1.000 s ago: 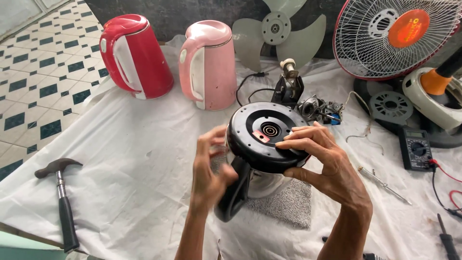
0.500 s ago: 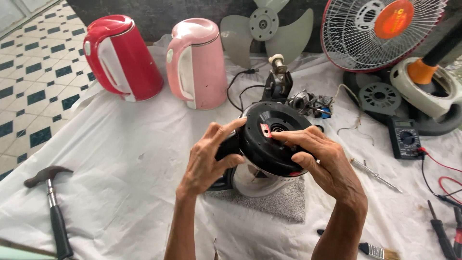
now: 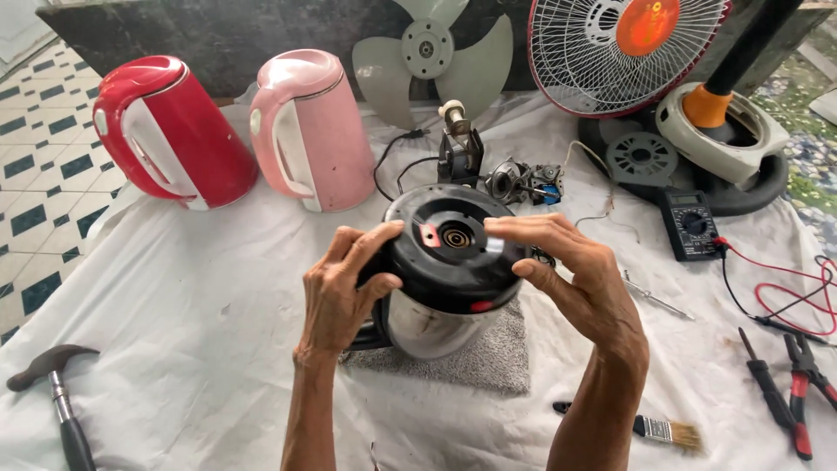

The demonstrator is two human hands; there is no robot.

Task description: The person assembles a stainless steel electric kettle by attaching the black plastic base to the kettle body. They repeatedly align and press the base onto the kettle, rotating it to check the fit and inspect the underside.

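From the head camera, a steel kettle (image 3: 440,301) with its black base turned up is held above a grey mat (image 3: 488,353) near the middle of the white cloth (image 3: 192,296). The left hand (image 3: 340,292) wraps its left side, thumb on the base rim; the right hand (image 3: 580,279) curls fingers over the right rim.

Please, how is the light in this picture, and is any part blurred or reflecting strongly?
Head view: soft, even daylight with faint shadows; the kettle between left hand and right hand is sharp, its steel body showing a mild sheen; white cloth is bright, not washed out.
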